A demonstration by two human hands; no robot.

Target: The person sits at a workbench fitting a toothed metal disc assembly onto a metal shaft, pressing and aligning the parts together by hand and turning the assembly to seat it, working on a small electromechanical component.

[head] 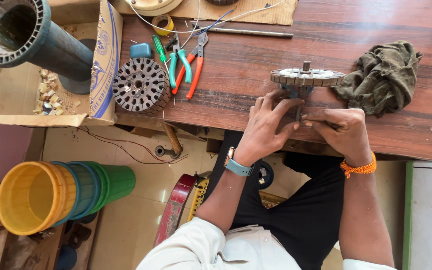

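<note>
Stator core [307,76], a slotted disc of stacked metal laminations on a central shaft, stands edge-on to the camera near the front edge of the wooden workbench [256,55], raised on a small mount beneath it. Judged from its steel build, it is heavy and rigid, with sharp slot edges; the white slot liners along its top look thin and easily displaced. The safest hold appears to be the outer rim or the shaft, not the lined slots.

The left hand [271,125] has its fingers spread against the mount below the disc. The right hand [341,131] is closed, pinching a thin item at the same point; what it pinches cannot be made out.

Count on the bench: one second stator core [141,85], lying flat; two pliers [188,67]; one green screwdriver [159,48]; one tape roll [164,23]; one rag [382,75]; one cardboard box [101,65]. Stacked buckets [61,192] lie on the floor, at least four.
</note>
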